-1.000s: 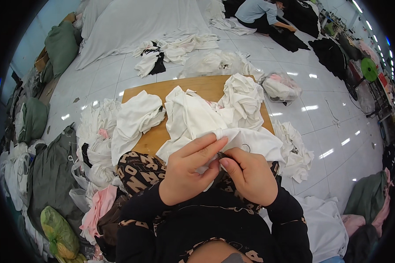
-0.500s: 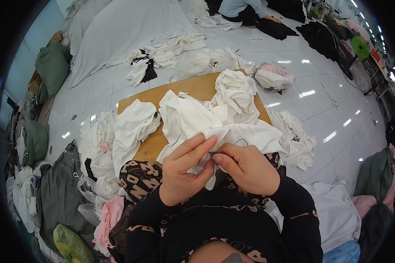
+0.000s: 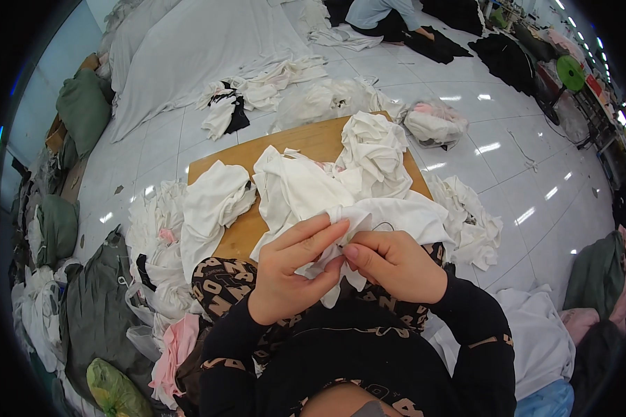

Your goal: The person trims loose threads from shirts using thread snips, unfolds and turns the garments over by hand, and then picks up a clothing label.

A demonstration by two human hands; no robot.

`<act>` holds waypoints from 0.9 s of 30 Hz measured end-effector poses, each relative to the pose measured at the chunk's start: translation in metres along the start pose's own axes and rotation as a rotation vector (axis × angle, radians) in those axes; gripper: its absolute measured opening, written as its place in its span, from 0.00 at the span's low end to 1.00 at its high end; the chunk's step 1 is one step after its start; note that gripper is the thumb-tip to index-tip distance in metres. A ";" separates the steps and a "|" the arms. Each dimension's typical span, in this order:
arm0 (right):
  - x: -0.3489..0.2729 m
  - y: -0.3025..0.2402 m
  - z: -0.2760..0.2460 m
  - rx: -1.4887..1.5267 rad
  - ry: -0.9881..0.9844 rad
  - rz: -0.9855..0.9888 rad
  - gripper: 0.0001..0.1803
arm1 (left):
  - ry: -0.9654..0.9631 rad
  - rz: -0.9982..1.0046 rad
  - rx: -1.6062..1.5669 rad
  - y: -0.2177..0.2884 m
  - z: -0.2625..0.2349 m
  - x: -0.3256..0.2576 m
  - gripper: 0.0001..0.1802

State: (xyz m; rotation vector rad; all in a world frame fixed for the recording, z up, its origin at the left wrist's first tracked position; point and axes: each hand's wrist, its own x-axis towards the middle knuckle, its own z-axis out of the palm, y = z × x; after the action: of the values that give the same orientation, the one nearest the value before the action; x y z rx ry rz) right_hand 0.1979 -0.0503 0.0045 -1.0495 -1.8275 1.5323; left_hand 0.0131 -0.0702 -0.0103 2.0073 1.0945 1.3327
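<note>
A piece of white cloth (image 3: 396,214) lies across my lap and the near edge of a low wooden board, with a fold raised between my hands. My left hand (image 3: 295,264) pinches this fold between its fingers and thumb. Close against it on the right, my right hand (image 3: 396,264) is closed on a small dark tool with a thin curved loop (image 3: 384,225) showing above the fingers. A dark tip of it shows at the cloth; the rest is hidden in the hand.
The wooden board (image 3: 240,233) bears more heaps of white cloth (image 3: 373,149). White garments (image 3: 161,229) lie on the floor to the left, a bagged bundle (image 3: 435,123) beyond the board. Further off, a person (image 3: 382,15) handles black cloth. A green fan (image 3: 570,73) stands far right.
My hands stay together at the cloth fold, with only a slight shift of the fingers. A bit more of the white cloth hangs below them. The far person's arm has moved a little.
</note>
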 end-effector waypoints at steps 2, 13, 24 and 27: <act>-0.001 0.001 0.001 -0.051 0.039 -0.067 0.14 | -0.037 0.065 0.040 -0.003 0.000 0.001 0.27; -0.008 -0.010 -0.004 -0.316 0.111 -0.074 0.14 | -0.115 -0.147 -0.195 -0.008 0.001 0.002 0.35; 0.038 0.019 -0.047 -0.040 0.524 -0.382 0.06 | -0.544 -0.144 -0.262 -0.033 -0.066 0.060 0.22; 0.019 0.003 -0.082 0.097 0.808 -0.398 0.07 | -0.187 -0.145 0.217 -0.049 -0.122 0.079 0.16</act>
State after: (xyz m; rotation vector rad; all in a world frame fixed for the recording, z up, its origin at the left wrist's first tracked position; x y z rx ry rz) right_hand 0.2534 0.0115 0.0181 -0.9804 -1.2671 0.7764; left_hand -0.0998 0.0187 0.0436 2.1099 1.3137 0.9676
